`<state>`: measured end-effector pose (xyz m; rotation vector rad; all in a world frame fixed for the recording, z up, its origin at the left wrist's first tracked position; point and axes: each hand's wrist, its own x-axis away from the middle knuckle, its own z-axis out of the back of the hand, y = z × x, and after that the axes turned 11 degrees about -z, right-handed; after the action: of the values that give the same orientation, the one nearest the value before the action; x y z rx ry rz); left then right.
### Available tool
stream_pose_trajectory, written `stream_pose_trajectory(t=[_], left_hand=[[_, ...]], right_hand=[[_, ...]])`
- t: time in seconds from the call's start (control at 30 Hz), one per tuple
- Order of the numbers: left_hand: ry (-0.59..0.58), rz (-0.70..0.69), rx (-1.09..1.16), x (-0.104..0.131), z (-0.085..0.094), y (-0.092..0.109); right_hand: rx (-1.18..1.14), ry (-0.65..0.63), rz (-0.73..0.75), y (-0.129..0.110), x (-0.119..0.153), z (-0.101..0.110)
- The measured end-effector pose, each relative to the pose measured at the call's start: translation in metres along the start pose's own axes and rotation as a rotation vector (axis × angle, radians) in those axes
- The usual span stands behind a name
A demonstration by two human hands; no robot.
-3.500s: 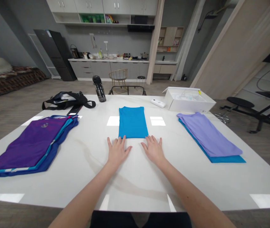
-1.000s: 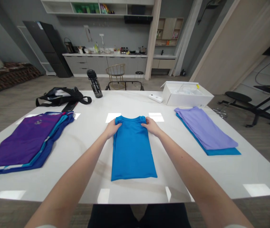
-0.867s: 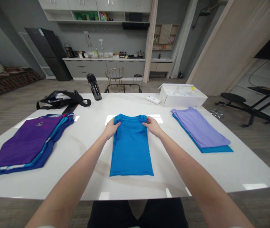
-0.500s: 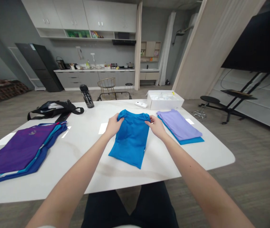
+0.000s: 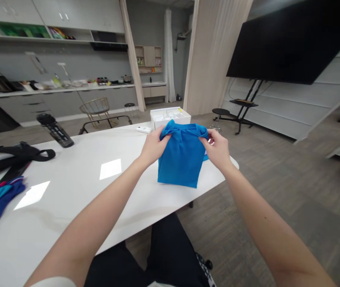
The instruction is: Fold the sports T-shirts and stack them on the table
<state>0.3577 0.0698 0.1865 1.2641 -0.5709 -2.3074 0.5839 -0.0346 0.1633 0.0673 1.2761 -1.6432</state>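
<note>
While L fingers (image 5: 164, 139) pinch blue cloth (image 5: 182, 159), R pinches opp. corner.

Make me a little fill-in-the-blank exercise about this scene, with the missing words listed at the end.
The left hand and the right hand hold a cloth coloured ____.
The hand nearer the dark bottle is the ____ one.
The open box beyond the cloth is coloured ____.
The big black screen is on the ____ side of the picture.

Missing words: blue; left; white; right.
</note>
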Motion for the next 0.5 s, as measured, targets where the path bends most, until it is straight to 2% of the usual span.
stream_pose_trajectory(t=[0.13, 0.2, 0.27, 0.37, 0.5], left_hand=[[0.054, -0.047, 0.236, -0.024, -0.042, 0.011], [0.057, -0.018, 0.344, -0.038, -0.064, 0.008], [0.065, 0.026, 0.417, -0.052, -0.085, -0.002], [0.073, 0.100, 0.446, -0.071, -0.116, -0.034], [0.073, 0.278, 0.368, -0.072, -0.155, -0.107]], right_hand=[[0.093, 0.110, 0.029, 0.026, -0.026, 0.040], [0.141, 0.144, 0.036, 0.040, -0.047, 0.049], [0.173, 0.162, 0.043, 0.055, -0.071, 0.048], [0.199, 0.149, 0.043, 0.083, -0.109, 0.029], [0.228, 0.067, 0.024, 0.132, -0.142, -0.028]])
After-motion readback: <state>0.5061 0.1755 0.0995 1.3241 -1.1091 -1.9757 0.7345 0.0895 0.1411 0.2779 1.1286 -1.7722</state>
